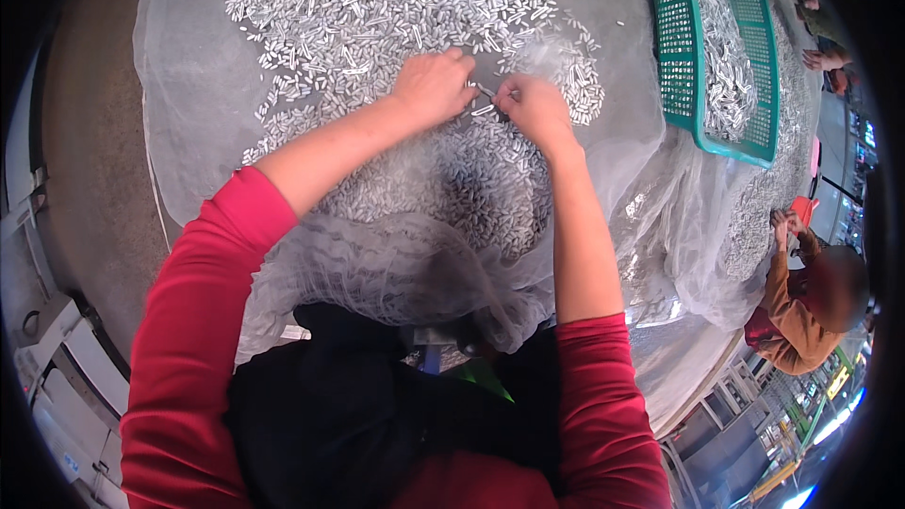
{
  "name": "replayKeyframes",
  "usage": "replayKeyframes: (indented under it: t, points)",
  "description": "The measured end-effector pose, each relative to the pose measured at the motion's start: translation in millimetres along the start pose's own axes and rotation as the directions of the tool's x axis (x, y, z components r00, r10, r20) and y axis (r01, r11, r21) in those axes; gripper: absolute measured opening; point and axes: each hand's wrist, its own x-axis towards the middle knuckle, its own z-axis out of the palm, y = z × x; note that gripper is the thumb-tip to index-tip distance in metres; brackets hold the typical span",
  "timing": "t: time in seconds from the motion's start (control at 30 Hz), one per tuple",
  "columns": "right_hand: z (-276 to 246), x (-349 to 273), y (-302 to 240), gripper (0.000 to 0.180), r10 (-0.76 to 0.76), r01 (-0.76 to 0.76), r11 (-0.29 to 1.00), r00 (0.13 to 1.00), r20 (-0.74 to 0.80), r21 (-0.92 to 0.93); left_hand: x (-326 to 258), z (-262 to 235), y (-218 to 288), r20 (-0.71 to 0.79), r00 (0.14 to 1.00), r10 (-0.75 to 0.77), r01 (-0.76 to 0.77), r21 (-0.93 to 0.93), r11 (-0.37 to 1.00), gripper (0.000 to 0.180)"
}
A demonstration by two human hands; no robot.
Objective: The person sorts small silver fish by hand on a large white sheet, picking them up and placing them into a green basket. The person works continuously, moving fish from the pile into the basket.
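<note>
Lying between left hand (434,87) and right hand (535,106) are rods (485,90), each grip's hold unclear.

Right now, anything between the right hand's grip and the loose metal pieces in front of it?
Nothing visible. The right hand is right at a small metal piece; whether it pinches it is unclear. The left hand is close by on the piece's other side, not between. The green basket stands off to the right.
</note>
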Motion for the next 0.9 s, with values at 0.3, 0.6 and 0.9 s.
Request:
replayKeyframes:
  t: [0.3,0.6,0.9]
  points:
    - [-8,30,4,0.018,0.137,0.015,0.602,0.983,-0.122,0.798,11,3,-2,0.159,0.986,-0.051,0.102,-0.331,0.938,0.013]
    - [0,73,-19,0.016,0.18,-0.164,0.975,0.979,-0.1,0.149,8,-32,-47,0.559,0.816,-0.146,0.577,-0.8,0.163,0.021]
    - [-7,-11,12,0.011,0.023,-0.025,0.562,1.0,0.015,0.827,18,4,7,0.041,0.998,-0.044,0.046,-0.065,0.997,0.014]
